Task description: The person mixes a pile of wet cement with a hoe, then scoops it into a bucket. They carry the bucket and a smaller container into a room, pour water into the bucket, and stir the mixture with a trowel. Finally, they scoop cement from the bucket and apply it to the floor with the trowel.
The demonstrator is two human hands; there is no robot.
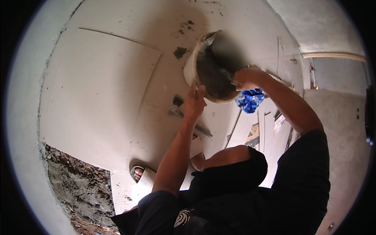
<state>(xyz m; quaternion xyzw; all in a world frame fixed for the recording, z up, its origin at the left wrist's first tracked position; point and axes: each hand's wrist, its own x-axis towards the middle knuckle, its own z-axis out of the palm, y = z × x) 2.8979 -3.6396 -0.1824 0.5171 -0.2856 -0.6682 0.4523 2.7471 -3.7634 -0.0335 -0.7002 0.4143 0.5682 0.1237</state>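
A round, pale-walled bucket (189,67) tilts toward me, its inside coated with wet dark grey mortar (209,74). My left hand (194,102) is closed on the near left edge of the bucket, thumb raised along its wall. At the right side of the opening, my right hand (248,79) is closed round what looks like a short tool handle (235,82). The tool's working end reaches into the mortar, blurred and dark, so its kind does not show. Just beneath my right wrist lies a crumpled blue-and-white plastic bag or cloth (250,102).
Large pale tiles (94,78) cover the floor, with dark mortar blotches (179,52) near the bucket. A flat, mortar-stained tool (176,106) lies left of my left hand. Cut strips (252,135) lie at the right. Rough bare ground (80,182) shows at lower left, beside the wall.
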